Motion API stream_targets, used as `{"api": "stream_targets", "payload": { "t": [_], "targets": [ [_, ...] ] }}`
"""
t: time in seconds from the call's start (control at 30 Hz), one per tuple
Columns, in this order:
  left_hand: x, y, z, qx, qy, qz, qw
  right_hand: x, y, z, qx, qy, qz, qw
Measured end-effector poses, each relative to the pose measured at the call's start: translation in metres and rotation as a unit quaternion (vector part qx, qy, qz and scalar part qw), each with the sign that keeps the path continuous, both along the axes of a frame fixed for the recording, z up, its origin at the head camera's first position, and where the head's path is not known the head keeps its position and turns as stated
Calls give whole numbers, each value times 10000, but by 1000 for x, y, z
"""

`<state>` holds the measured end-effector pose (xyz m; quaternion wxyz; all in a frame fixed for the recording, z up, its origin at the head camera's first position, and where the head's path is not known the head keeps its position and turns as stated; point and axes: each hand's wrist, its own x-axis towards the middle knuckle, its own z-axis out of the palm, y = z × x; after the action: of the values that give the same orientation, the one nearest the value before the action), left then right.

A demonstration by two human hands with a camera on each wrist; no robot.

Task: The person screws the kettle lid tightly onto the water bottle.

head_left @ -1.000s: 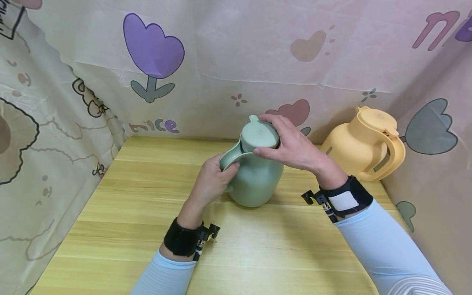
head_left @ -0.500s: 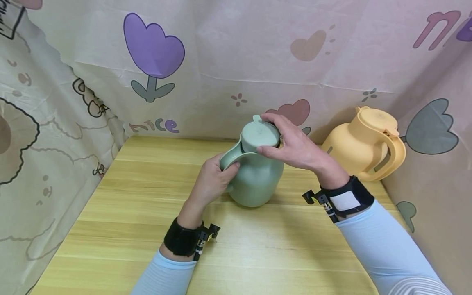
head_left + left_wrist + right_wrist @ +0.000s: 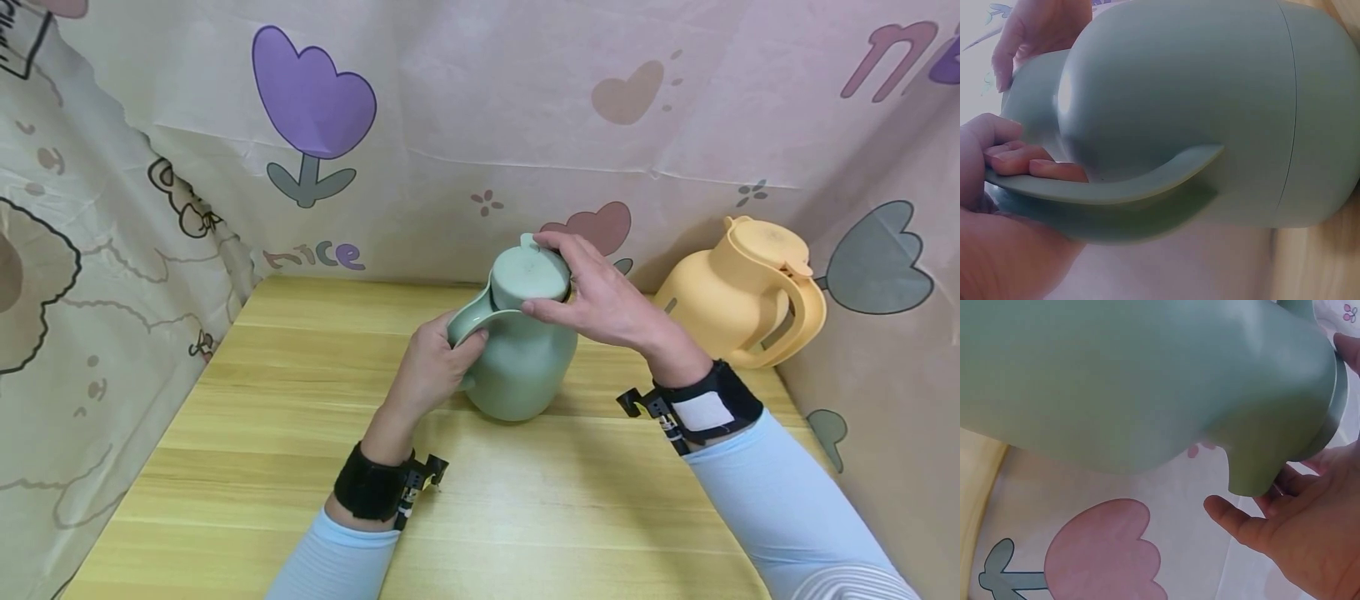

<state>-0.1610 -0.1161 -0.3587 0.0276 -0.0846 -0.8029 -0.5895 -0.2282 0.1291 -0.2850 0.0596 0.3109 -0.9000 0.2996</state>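
Note:
A pale green insulated jug (image 3: 521, 367) stands upright on the wooden table in the head view. My left hand (image 3: 431, 371) grips its handle (image 3: 1116, 190), fingers wrapped through the loop and thumb on top. On the jug's neck sits a round green lid (image 3: 528, 272) with a small tab at its far edge. My right hand (image 3: 600, 296) holds the lid from the right side, thumb at the near edge and fingers at the far edge. In the right wrist view, the spout (image 3: 1250, 472) points down past that hand's fingers.
A yellow jug (image 3: 720, 292) of similar shape, with its lid on, stands at the table's back right corner. Printed cloth (image 3: 450, 100) hangs behind and on both sides of the wooden table (image 3: 300, 400).
The lid's tab has turned a little to the right, and my right hand has shifted slightly right with it. My left hand and the green jug have stayed in place.

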Motion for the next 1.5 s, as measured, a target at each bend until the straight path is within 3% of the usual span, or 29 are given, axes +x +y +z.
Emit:
{"api": "stream_targets", "payload": {
  "t": [0.7,0.93,1.17,1.33,1.5],
  "targets": [
    [-1,0,-1,23,19,35,10000,0,2,-4,-5,109,-81,9999],
    [-1,0,-3,10,17,43,10000,-1,6,4,131,250,-77,9996],
    [-1,-1,-2,50,29,55,10000,-4,5,16,134,362,555,9977],
    [0,-1,-3,72,76,29,9999,-6,1,20,352,204,1062,9935],
    [0,-1,-3,87,56,1,9999,-5,-1,22,503,94,1155,9920]
  ]
}}
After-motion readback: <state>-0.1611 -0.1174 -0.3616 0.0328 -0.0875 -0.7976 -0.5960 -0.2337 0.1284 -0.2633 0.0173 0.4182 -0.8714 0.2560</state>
